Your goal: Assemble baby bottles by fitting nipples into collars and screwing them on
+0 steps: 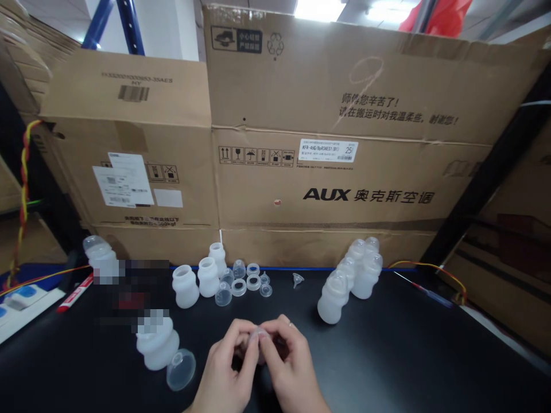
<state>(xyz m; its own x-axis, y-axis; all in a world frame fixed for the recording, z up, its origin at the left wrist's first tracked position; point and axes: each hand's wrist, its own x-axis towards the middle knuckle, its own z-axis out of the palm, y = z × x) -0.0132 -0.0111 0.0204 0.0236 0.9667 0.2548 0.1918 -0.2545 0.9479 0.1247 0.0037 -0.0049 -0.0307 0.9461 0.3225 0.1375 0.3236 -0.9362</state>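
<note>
Translucent bottle part (259, 332), too covered by fingers to be identified surely, is held low over the near middle of the black tabletop (374, 361). It is pinched from the left by the thumb and fingers of the left hand (230, 358) and from the right by those of the right hand (290, 358); the thumbs are brought together on it, probably so that so small a thing can be steadied from both sides. Beyond, left of middle, three open bottles (208, 277) are stood upright, and just right of them domed caps (223, 294), collar rings (238, 294) and small teats (266, 289) are gathered roughly by kind, presumably for easy picking. A lone teat (297, 279) is set farther right. At the far right, capped bottles (331, 301) are clustered, perhaps to be told from the open ones. At near left, a clear funnel-shaped piece (181, 371) is placed beside a bottle (157, 347) whose top is blurred.
</note>
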